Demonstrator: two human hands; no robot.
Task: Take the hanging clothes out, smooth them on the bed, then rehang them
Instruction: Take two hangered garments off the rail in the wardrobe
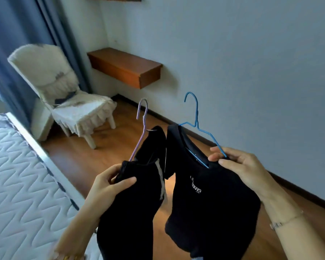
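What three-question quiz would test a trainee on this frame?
1. True or false: the left hand grips the black garment with a white stripe on the purple hanger.
2. Which does the right hand pinch? A a wooden hanger; B the blue hanger carrying the black sweatshirt; C the purple hanger.
3. Which piece of furniture stands in front of the blue curtain?
Key: 1 true; 2 B; 3 the white-covered chair.
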